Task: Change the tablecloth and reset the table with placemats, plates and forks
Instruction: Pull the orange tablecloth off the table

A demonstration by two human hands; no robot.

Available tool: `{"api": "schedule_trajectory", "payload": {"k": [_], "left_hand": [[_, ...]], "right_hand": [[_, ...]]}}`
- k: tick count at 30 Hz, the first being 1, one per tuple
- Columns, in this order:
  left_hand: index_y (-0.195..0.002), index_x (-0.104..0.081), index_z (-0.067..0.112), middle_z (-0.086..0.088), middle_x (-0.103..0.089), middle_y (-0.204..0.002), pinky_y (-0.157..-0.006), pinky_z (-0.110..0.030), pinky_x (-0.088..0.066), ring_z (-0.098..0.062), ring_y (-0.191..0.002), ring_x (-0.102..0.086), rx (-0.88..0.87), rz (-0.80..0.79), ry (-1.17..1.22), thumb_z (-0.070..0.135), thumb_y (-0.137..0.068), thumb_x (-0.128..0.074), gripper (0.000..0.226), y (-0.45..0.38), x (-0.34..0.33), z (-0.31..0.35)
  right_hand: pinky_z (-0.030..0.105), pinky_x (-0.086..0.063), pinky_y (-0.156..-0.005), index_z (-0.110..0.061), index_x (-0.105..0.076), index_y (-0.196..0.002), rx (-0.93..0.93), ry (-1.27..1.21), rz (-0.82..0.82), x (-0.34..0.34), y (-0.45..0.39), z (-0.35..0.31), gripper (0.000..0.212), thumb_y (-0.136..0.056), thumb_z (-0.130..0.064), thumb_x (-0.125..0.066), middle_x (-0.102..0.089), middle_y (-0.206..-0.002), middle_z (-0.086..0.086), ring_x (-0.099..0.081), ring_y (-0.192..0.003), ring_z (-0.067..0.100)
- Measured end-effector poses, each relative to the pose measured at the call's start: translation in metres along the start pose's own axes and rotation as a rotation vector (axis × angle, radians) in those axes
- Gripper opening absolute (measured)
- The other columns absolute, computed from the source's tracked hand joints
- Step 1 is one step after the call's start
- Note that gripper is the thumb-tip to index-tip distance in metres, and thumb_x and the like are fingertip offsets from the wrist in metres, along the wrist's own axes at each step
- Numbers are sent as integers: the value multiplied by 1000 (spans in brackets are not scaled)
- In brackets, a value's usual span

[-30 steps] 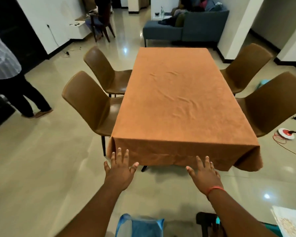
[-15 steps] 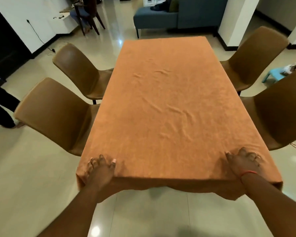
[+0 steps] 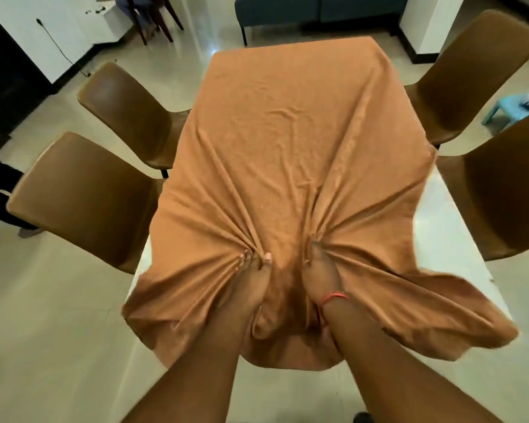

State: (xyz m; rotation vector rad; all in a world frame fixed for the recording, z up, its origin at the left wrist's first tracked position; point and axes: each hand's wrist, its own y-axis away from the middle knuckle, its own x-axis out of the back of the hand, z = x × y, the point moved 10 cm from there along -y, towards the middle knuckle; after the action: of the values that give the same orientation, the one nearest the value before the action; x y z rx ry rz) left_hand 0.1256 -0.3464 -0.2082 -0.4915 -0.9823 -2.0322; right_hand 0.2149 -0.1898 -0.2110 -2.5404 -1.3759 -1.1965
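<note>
An orange tablecloth (image 3: 287, 123) covers most of a pale table (image 3: 458, 239), whose bare top shows along the near right and near left edges. The cloth is bunched into radiating folds at the near end. My left hand (image 3: 251, 276) grips a gathered bunch of cloth left of centre. My right hand (image 3: 321, 273), with a red band on the wrist, grips another bunch just beside it. The near corners of the cloth hang loose off the table edge. No placemats, plates or forks are in view.
Two brown chairs (image 3: 86, 196) stand along the left side and two brown chairs (image 3: 501, 184) along the right. A blue sofa (image 3: 315, 10) sits beyond the far end. A person's legs (image 3: 0, 190) are at the far left. A small blue stool (image 3: 507, 108) is at right.
My hands moved from the near corners of the flat cloth to the middle and gathered it into folds. The cloth has pulled inward, baring the table's near side edges.
</note>
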Motion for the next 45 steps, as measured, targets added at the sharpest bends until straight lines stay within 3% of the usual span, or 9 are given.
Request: {"api": "schedule_trajectory", "payload": {"k": [8,13,17,19,25,30,35,40,45], "left_hand": [[-110,-65,18,-9,-73,-107,-94,-41,-56,-26,-99,-70,177,-45,668,48,-82,-68,41,14,-17,1],[-118,-55,17,-9,-68,-112,-87,-41,-59,-26,-97,-68,105,93,671,21,-89,-64,31,46,14,2],[-125,-49,29,7,-61,-115,-85,-25,-50,-10,-102,-61,-143,-20,592,16,-95,-59,34,98,33,44],[-131,-45,36,13,-59,-118,-81,-17,-47,-5,-104,-59,-252,-127,543,19,-97,-60,41,139,45,54],[-140,-49,40,16,-61,-134,-106,-32,-47,-5,-122,-58,-475,-396,281,33,-87,-69,57,229,79,33],[-130,-59,24,5,-49,-135,-103,-22,-42,-15,-118,-52,-675,73,99,9,-83,-69,50,280,179,21],[-138,-50,22,11,-35,-137,-101,-17,-39,-9,-122,-47,-799,273,294,4,-69,-72,75,333,232,7],[-99,-68,42,25,-73,-97,-81,-14,-51,-5,-98,-69,-915,43,378,-15,-74,-67,63,383,238,32],[-98,-72,18,9,-77,-88,-73,-16,-53,-10,-90,-70,-916,-74,598,-19,-75,-67,43,425,250,60]], "right_hand": [[6,-43,-81,-37,-50,-131,-40,-537,-176,-32,72,-51,32,-105,-26,-35,-61,-118,-14,-58,-102,2],[28,-53,-95,-43,-50,-132,-12,-695,-294,-32,120,-50,38,-102,-21,-46,-63,-122,-12,-61,-111,7],[43,-56,-91,-47,-66,-109,-248,-780,43,-6,142,2,52,-72,-83,-56,-70,-114,-5,-66,-105,18],[55,-49,-100,-37,-70,-116,-306,-1202,-116,-26,155,-13,70,-68,-86,-57,-69,-122,7,-65,-114,31],[57,-46,-103,-12,-61,-131,-159,-1405,-134,22,209,-114,48,-94,-42,-60,-66,-122,22,-63,-114,40],[60,-49,-95,-18,-67,-115,107,-1149,80,46,281,-188,54,-79,18,-49,-68,-115,19,-63,-109,44],[25,-57,-77,-21,-64,-115,401,-701,56,56,359,-252,64,-78,25,-37,-69,-99,-10,-67,-88,4],[27,-59,-71,9,-61,-112,423,-914,34,73,408,-256,45,-82,26,-32,-64,-98,17,-67,-88,23],[39,-59,-86,-10,-60,-130,428,-1295,-54,79,441,-249,33,-101,-11,-45,-69,-115,18,-68,-104,31]]}}
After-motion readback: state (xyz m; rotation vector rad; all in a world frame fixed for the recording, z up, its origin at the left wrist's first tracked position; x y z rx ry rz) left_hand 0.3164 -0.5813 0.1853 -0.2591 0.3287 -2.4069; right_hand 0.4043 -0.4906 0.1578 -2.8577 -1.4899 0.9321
